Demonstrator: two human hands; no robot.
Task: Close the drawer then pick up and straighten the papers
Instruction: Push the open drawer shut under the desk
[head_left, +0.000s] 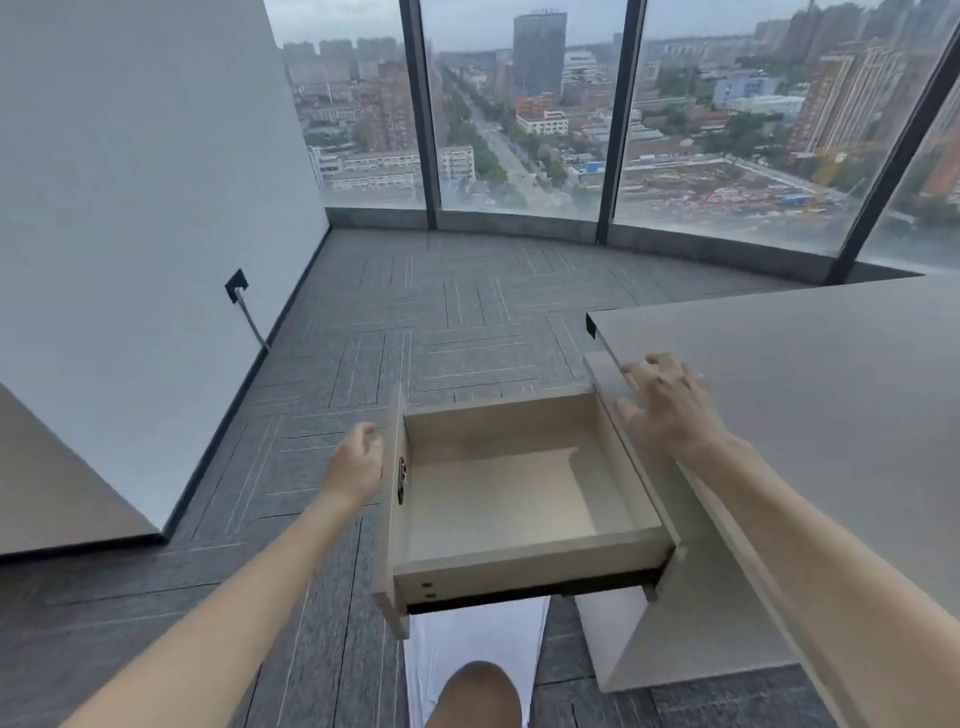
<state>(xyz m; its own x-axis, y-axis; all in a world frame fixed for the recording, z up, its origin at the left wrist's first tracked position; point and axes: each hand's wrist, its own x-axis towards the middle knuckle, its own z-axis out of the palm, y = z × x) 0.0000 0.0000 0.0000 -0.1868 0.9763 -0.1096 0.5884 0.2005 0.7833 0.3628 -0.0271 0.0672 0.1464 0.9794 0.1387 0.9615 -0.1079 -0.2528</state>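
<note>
— While the left hand (358, 462) sits against the outer face of the drawer (514, 499) front, fingers loosely curled and holding nothing, is that the push coming?

— I'd judge so. The drawer is pulled well out from under the table (810, 395). The palm is near the middle of the front panel, just on the far side of the lock plate (401, 479), which is a fair spot: a push there should send it in square rather than skewing it on the runners.

— And the right hand (670, 405)?

— Spread wide, fingers splayed, gripping nothing. It rests on the table edge just beyond the drawer's inner end, as a brace I think. I'd keep those fingers on top of the edge, clear of the gap the drawer slides into. Slow at the end, too, so the front doesn't bang.

— Anything inside the drawer?

— Nothing I can see; bare pale wood floor and walls.

— So where are the papers?

— I can't say for sure. A white sheet-like thing (475, 644) lies on the floor below the drawer's near side, by the person's knee (475, 693). It may be paper or cloth.
</note>
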